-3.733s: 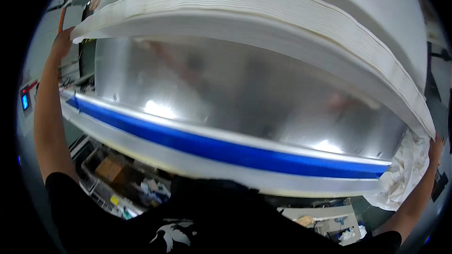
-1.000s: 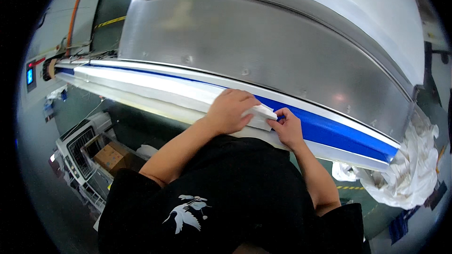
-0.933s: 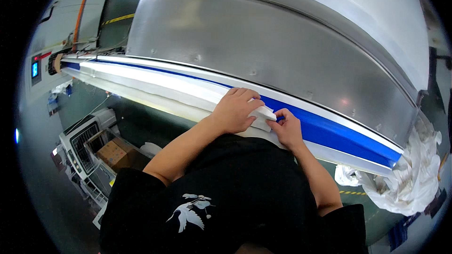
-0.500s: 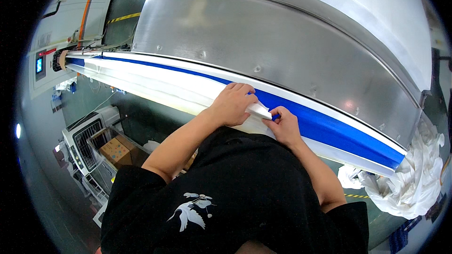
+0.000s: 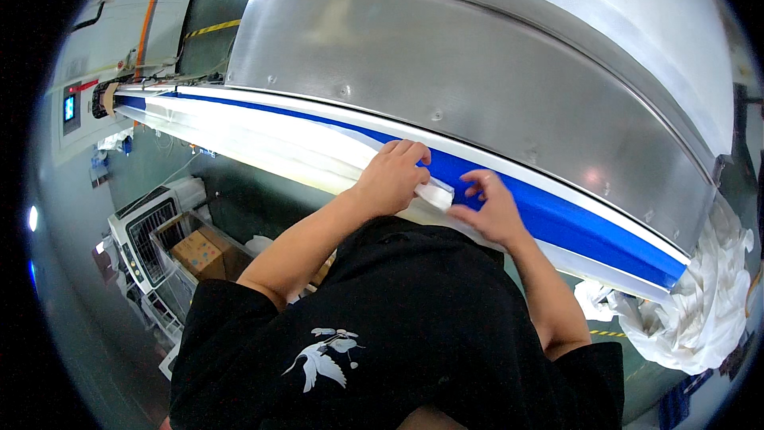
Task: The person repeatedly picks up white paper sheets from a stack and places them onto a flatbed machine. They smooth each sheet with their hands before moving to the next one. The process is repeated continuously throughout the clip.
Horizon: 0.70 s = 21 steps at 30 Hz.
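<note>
A long white cloth [image 5: 263,134] lies along a narrow blue belt [image 5: 549,211] that runs across in front of me. My left hand [image 5: 391,175] is closed on the cloth near its right end, where a rolled or folded white edge [image 5: 434,194] sticks out past the fingers. Just to the right of that edge is my right hand [image 5: 487,205], its thumb and fingers apart with nothing between them. The thumb tip is close to the cloth's end; I cannot tell if it touches.
Behind the belt rises a large metal panel [image 5: 446,56]. Crumpled white fabric [image 5: 688,302] hangs at the belt's right end. At the lower left stand a white-framed crate [image 5: 151,231] and a cardboard box [image 5: 199,255]. A control panel with a lit screen [image 5: 71,107] is far left.
My right hand has let go of the cloth's end and moved slightly right, its fingers spreading. The left hand keeps its hold in nearly the same place.
</note>
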Each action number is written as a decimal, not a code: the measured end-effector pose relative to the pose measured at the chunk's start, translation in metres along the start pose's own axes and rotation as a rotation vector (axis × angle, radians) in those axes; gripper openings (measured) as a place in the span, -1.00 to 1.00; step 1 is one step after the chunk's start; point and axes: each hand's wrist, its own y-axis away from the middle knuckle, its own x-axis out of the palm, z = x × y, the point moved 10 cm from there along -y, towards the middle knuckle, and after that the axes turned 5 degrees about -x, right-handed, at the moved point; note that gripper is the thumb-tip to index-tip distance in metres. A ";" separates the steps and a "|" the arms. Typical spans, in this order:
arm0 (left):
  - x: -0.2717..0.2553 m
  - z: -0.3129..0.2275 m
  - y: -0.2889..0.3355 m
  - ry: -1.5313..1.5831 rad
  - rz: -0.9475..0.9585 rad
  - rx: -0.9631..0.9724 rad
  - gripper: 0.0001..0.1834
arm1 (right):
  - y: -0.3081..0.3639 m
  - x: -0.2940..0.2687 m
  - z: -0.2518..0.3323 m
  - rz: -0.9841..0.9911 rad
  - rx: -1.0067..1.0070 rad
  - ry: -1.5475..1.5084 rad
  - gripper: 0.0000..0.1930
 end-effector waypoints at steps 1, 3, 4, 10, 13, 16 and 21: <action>-0.001 0.001 0.002 -0.007 -0.006 -0.005 -0.86 | -0.005 -0.007 -0.010 -0.008 0.038 -0.031 -0.54; -0.003 0.000 0.004 -0.026 -0.008 -0.009 -0.85 | -0.020 -0.013 -0.031 -0.074 0.127 -0.361 -0.62; -0.005 0.000 0.005 -0.037 -0.011 -0.012 -0.85 | -0.029 -0.008 -0.025 -0.027 0.086 -0.462 -0.62; -0.008 -0.003 0.002 -0.037 0.015 -0.018 -0.86 | -0.084 0.081 0.009 0.447 0.270 -1.053 -0.38; -0.013 -0.006 0.003 -0.013 0.026 0.014 -0.84 | -0.070 0.133 0.000 0.726 0.445 -1.301 -0.32; -0.008 -0.001 0.004 -0.046 0.083 -0.017 -0.82 | -0.054 0.151 -0.011 0.666 0.595 -1.314 -0.30; -0.008 0.005 0.000 -0.030 0.104 -0.032 -0.78 | -0.034 0.158 -0.020 0.677 0.690 -1.455 -0.30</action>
